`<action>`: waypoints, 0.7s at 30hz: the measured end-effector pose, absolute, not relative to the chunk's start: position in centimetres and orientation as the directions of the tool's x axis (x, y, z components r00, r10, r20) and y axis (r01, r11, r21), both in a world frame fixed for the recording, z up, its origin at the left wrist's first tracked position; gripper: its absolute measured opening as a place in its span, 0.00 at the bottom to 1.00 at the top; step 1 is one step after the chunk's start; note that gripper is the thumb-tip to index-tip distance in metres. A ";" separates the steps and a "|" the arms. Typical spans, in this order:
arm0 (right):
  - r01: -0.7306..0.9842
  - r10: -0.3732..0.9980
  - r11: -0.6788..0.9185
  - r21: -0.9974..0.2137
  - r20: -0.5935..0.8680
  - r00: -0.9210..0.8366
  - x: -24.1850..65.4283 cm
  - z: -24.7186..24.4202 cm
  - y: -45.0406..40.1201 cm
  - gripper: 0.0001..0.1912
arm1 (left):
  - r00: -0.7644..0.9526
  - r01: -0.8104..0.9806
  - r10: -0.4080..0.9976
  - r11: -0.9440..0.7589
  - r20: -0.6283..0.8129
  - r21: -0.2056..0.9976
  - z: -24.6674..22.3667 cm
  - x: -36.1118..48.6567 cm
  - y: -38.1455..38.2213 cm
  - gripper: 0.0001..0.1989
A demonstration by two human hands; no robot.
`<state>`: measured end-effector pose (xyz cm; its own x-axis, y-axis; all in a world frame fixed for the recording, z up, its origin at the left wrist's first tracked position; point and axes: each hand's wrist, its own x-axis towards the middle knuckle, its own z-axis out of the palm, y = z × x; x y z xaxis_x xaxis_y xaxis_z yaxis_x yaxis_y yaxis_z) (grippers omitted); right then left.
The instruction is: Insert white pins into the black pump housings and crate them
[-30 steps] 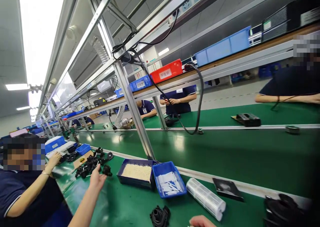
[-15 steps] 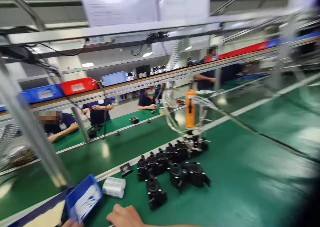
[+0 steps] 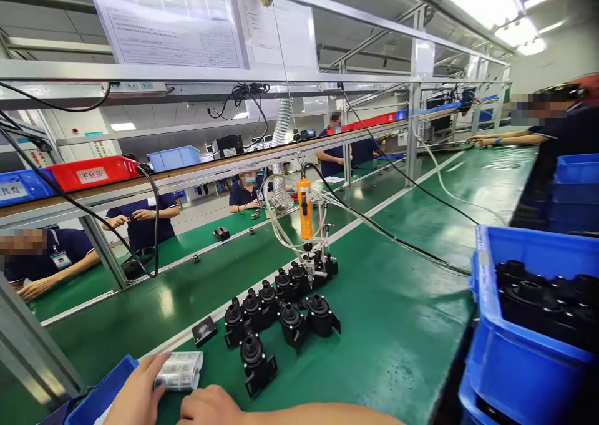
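Note:
My left hand (image 3: pixel 135 392) reaches over the blue bin at the lower left. Its fingers and thumb close around the left end of a roll of printed labels (image 3: pixel 182 371), which lies on the green mat. Close beside it, my right hand (image 3: pixel 210 406) rests low with curled fingers; whatever may be in them is hidden by the hand and the frame's edge. Beyond the hands stand several black pump-like housings (image 3: pixel 253 351), each with a round spout on top. A flat black square part (image 3: pixel 204 331) lies just past the roll.
An orange electric screwdriver (image 3: pixel 304 210) hangs over the rear housings, with hoses trailing right. A blue bin (image 3: pixel 96 395) sits at lower left. Right of the bench edge, a blue crate (image 3: pixel 528 362) holds black parts. Co-workers sit across the line and at far right.
The view has swung right, bringing the blue crate and another worker into sight. My left hand has moved from the blue bin to the label roll. My right hand stays low, fingers curled.

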<state>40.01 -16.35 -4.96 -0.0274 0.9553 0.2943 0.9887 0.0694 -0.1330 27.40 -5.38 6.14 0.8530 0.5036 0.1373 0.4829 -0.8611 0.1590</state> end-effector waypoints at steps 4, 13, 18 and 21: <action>0.973 0.949 -0.026 -0.231 0.300 0.097 43.1 -4.8 -21.3 0.12 | 0.853 0.521 0.522 -0.853 -0.014 -0.042 5.7 31.9 -5.3 0.37; 0.663 0.796 -0.156 -0.732 0.305 0.524 46.9 -0.7 -30.8 0.18 | 0.877 0.244 0.387 -0.869 0.286 0.430 -0.1 30.0 -11.4 0.31; 0.587 0.851 -0.114 -0.802 0.226 0.474 46.8 0.0 -29.4 0.14 | 0.705 0.148 0.532 -0.757 0.469 0.636 -5.6 29.9 -13.5 0.31; 0.549 0.873 -0.092 -0.830 0.198 0.445 46.9 -0.2 -29.4 0.13 | 0.699 0.068 0.557 -0.677 0.449 0.733 -6.6 30.0 -13.7 0.32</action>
